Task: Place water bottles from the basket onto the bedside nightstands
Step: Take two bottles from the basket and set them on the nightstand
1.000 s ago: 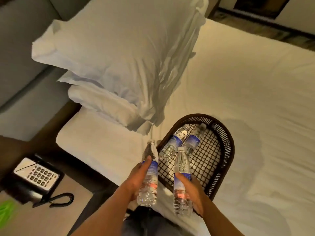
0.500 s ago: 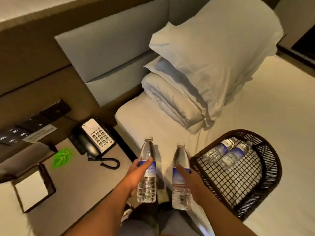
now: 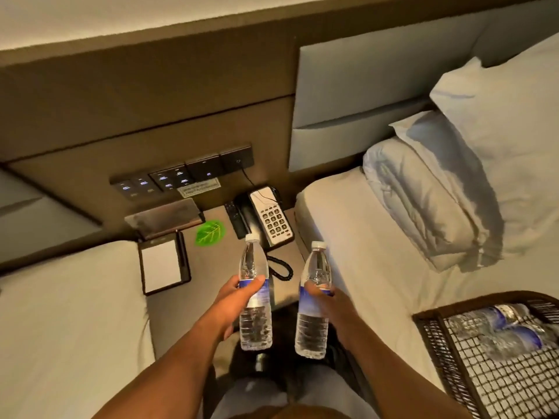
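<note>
I hold two clear water bottles with blue labels, both upright. My left hand (image 3: 234, 300) grips the left water bottle (image 3: 254, 325) around its label. My right hand (image 3: 332, 306) grips the right water bottle (image 3: 313, 331) the same way. Both bottles hang over the near edge of the brown nightstand (image 3: 211, 267) between two beds. The dark woven basket (image 3: 435, 340) lies on the right bed at the lower right, with two more bottles (image 3: 511, 331) lying flat in it.
On the nightstand stand a telephone (image 3: 269, 219) with a coiled cord, a remote (image 3: 234, 217), a green leaf card (image 3: 210, 232), a notepad in a dark holder (image 3: 161, 264) and a small sign. A switch panel (image 3: 181, 173) is on the wall. Pillows (image 3: 453, 176) lie on the right bed.
My view has swung left from the right bed to the nightstand. The basket has slid to the lower right corner. Both hands keep their bottles, now over the nightstand's front.
</note>
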